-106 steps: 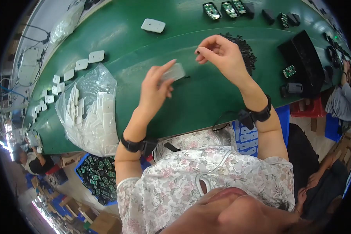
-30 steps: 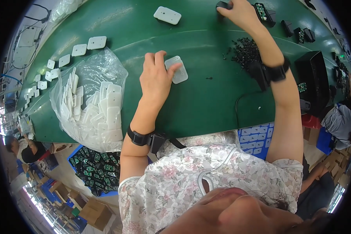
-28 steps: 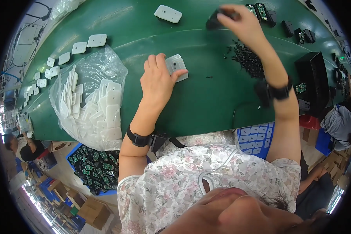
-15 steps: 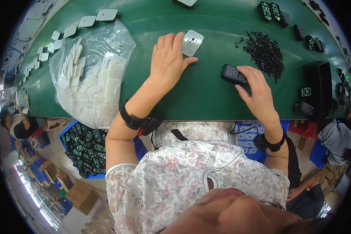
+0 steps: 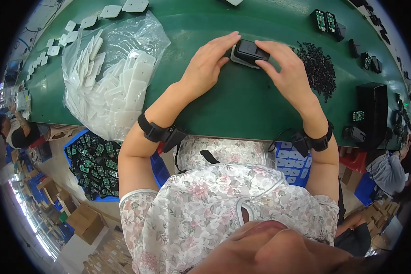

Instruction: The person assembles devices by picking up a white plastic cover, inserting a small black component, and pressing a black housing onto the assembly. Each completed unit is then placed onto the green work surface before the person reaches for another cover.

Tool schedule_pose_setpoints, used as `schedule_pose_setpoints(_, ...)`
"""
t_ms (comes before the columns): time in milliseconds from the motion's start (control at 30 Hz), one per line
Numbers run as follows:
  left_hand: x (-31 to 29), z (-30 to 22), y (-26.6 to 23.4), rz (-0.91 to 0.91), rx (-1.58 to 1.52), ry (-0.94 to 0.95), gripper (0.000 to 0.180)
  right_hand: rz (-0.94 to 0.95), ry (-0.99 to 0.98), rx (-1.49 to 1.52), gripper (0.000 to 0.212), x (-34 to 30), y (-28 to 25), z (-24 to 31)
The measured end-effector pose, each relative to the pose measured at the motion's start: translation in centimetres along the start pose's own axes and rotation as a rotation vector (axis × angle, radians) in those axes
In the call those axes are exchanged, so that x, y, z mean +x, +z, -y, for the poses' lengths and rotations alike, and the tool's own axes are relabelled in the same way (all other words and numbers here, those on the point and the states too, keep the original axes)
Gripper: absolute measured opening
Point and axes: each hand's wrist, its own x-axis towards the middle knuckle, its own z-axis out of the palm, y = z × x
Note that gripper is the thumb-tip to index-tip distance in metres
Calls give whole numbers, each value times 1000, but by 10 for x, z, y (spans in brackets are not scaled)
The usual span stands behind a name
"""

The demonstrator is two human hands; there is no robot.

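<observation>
A black rounded plastic case [image 5: 252, 49] rests over a white plastic plate [image 5: 238, 60], whose pale edge shows along its left and lower sides. My right hand [image 5: 285, 68] pinches the case from the right between thumb and fingers. On the other side, my left hand [image 5: 208, 64] has its thumb and fingertips around the plate's left edge, steadying it. Whether the case sits flush on the plate cannot be told from here. Just right of my right hand lies a heap of small black screws [image 5: 318, 68].
A clear plastic bag [image 5: 118, 77] full of white plates lies on the green table [image 5: 205, 112] at left. White plates [image 5: 111, 11] trail along the far left. Black cases with green circuit boards [image 5: 321, 21] and a black box [image 5: 372, 114] stand at right. A blue bin [image 5: 98, 164] holds circuit boards below.
My right hand has carried the black case left and away from me, onto the white plate. My left hand has shifted slightly right, its fingers now at the plate's edge.
</observation>
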Motion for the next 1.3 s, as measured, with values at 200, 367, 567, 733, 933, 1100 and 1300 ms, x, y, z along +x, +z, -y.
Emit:
schedule_pose_setpoints(200,-5,5,-1,109,156,41,56,131,-28,-84,36,5,9,3)
schedule_pose_setpoints(367,-7,2,-6,142,188,50,58,91,-66,-118,38,1,8,10)
schedule_pose_setpoints(567,-8,-11,-7,152,272,78,54,85,2,-198,42,-7,5,24)
schedule_pose_setpoints(733,-2,-26,-8,195,365,103,52,108,25,-206,43,-7,-6,26)
schedule_pose_setpoints(933,-2,-22,-8,215,423,153,51,151,-1,-247,46,-6,-2,23)
schedule_pose_setpoints(1100,-3,-17,-9,221,463,157,51,11,13,-368,45,-14,14,28)
schedule_pose_setpoints(1300,-1,-10,-13,188,429,165,53,168,29,-262,41,0,-7,30)
